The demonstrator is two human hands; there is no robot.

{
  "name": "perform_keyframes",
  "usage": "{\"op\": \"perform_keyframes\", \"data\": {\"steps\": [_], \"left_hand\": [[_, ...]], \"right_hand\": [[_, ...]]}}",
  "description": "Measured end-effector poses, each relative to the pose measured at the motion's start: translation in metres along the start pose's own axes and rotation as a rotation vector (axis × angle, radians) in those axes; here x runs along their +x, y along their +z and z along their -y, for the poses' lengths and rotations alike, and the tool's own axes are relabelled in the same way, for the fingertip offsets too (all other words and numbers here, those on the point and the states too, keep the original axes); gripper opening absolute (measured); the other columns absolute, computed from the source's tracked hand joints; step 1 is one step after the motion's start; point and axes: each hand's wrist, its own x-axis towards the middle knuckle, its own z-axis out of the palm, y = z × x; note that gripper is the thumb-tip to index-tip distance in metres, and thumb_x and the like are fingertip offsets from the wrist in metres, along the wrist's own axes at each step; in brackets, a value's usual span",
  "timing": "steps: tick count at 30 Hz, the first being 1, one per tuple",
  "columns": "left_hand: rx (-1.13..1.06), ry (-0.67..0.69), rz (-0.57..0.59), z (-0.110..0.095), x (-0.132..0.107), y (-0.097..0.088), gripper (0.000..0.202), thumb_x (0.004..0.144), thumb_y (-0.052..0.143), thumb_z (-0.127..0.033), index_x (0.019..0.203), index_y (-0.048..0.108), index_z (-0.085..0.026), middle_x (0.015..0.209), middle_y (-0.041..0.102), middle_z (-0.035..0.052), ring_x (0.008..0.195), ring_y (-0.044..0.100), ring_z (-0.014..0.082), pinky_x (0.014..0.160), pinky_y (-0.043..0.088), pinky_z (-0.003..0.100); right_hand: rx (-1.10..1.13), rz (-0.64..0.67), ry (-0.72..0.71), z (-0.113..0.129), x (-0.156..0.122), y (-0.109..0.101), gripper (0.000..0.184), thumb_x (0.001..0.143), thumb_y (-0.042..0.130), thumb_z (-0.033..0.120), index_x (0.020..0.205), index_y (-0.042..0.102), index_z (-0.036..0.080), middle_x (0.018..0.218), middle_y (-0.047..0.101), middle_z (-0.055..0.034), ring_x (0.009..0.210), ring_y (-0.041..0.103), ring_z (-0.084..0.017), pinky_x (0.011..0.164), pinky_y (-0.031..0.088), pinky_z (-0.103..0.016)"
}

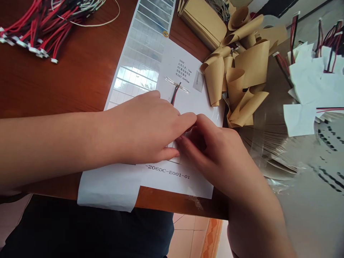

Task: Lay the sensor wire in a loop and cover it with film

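Observation:
My left hand [150, 129] lies over a printed white sheet [199, 186] on the table, its fingers curled under. My right hand [215, 150] meets it from the right, thumb and index finger bent into a pinch. The fingertips of both hands touch. Whatever they hold is hidden beneath them. Just above my left hand, a short red and black wire [175, 94] shows on the sheet, running under a clear strip [184, 88]. A loose white paper [110, 190] hangs over the front edge, below my left wrist.
A bundle of red and black connector wires [37, 32] lies at the upper left. Behind the sheet is a glossy lined strip [137, 61]. Rolled brown papers [215, 79] and a brown paper stack [202, 21] stand right. White paper slips [317, 75] with wires lie farther right.

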Motion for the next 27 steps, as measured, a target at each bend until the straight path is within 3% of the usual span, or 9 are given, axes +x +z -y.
{"op": "perform_keyframes", "data": {"steps": [27], "left_hand": [[-0.036,-0.014,0.008,0.0001,0.0003,-0.0001,0.036,0.092,0.062,-0.049,0.118,0.061,-0.025,0.086,0.075,0.0035,0.080,0.068,0.0257,0.085,0.044,0.040]], "right_hand": [[0.015,0.007,0.011,-0.0013,-0.0001,0.0004,0.019,0.095,0.055,0.023,0.082,0.042,0.025,0.066,0.064,0.0033,0.051,0.048,-0.013,0.052,0.035,-0.026]]}}
